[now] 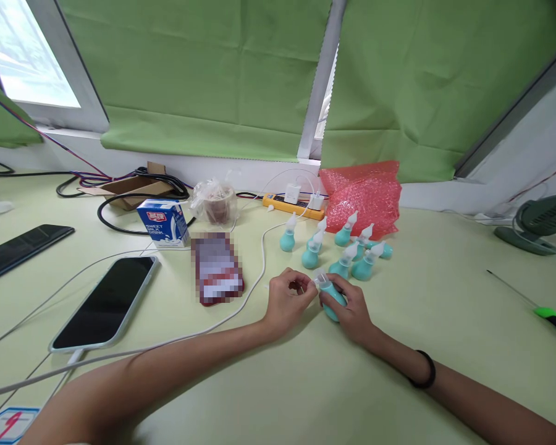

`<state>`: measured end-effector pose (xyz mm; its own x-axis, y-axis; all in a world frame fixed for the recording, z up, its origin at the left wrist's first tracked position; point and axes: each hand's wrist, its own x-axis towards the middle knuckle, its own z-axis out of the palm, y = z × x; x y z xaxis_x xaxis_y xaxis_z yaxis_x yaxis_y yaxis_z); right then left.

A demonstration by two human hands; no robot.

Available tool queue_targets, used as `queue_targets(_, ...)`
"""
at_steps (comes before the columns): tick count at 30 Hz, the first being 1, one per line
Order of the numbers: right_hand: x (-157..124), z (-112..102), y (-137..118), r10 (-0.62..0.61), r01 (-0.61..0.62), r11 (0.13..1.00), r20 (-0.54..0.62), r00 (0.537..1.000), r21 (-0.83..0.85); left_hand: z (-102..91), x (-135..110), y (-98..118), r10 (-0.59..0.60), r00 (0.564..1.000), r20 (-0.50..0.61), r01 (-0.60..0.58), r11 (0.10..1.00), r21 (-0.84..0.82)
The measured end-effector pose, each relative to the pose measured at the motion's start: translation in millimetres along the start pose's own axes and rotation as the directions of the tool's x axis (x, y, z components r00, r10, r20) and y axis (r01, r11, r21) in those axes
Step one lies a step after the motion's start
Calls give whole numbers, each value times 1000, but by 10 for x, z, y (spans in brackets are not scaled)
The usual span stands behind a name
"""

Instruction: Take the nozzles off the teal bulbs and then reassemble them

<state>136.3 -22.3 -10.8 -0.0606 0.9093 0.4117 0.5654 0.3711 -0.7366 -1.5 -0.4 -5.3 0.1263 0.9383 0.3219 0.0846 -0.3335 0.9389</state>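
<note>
My right hand (351, 307) is wrapped round a teal squeeze bulb (330, 299), which looks like a nasal aspirator, tilted with its clear end (321, 278) toward upper left. My left hand (290, 301) is closed in a pinch, thumb and forefinger right at that clear end. Whatever those fingertips hold is too small to make out. Just beyond my hands stand several more teal bulb aspirators with pointed translucent tips, among them one at the left (287, 235) and one at the front right (365, 264). A teal piece (386, 250) lies beside them, partly hidden.
A red bubble-wrap bag (364, 198) and an orange power strip (278, 203) lie behind the bulbs. Leftward are a milk carton (164, 224), a bagged cup (217, 205), a blurred-screen phone (217, 269), another phone (106, 303) and cables. A screwdriver (544, 312) and green fan (537, 222) are rightward.
</note>
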Motion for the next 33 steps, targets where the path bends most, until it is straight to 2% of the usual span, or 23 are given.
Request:
queue_targets(11,12,-5,-50,47,-46,997,18,999,-65,12,18,13,-87,996,20,88,993,-73)
queue_targets(16,16,-10,-61,40,-33,993,53,998,-117,16,13,-13,-18,1000,8,19,996,-83)
queue_targets(24,12,-5,-49,48,-46,997,47,998,-57,1,-8,21,67,998,11,-65,988,-141)
queue_targets(28,-5,-10,-62,56,-56,998,29,998,15,2,-25,20,131,991,25,-129,989,-68)
queue_targets(33,-37,-9,-77,45,-46,991,16,999,125,0,-35,40,238,971,-5,-236,965,116)
